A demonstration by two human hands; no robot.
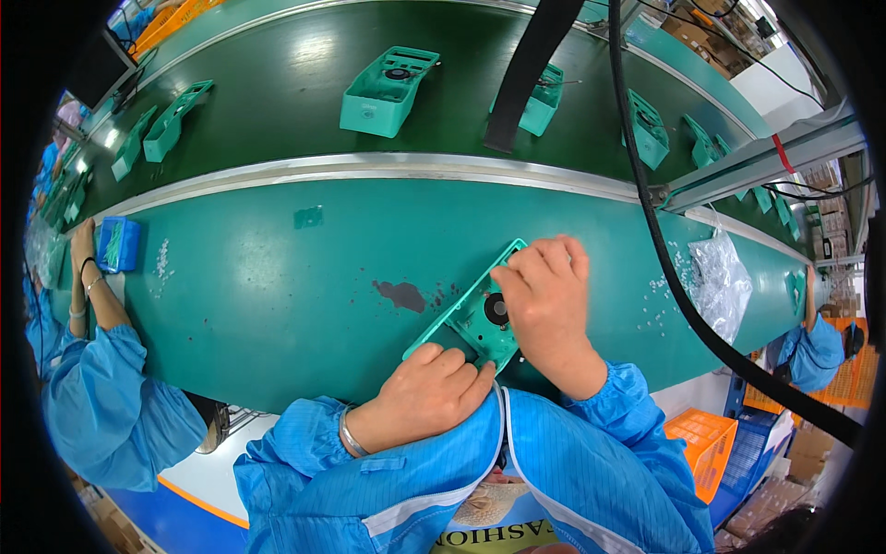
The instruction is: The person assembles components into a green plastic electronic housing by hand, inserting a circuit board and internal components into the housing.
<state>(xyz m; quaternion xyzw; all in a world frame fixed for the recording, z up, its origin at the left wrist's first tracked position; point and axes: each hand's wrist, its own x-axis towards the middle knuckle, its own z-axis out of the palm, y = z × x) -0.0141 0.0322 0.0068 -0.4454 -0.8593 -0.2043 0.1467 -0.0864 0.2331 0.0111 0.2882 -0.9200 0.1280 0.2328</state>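
Observation:
A green plastic housing (469,329) lies tilted at the table's near edge, its hollow inside facing up. A round black speaker (496,308) is set in it. With thumb and fingers, my left hand (420,397) grips the housing's near edge. Over its right side, my right hand (551,309) is closed, fingers curled and thumb against the housing beside the speaker. Whatever lies between the right fingers is hidden.
A green conveyor belt (277,102) carries several similar housings (377,102) beyond a metal rail. A black cable (683,295) hangs at right, near a clear plastic bag (720,282) and small white pieces. At left, another person's hand (83,245) is beside a blue bin (118,245).

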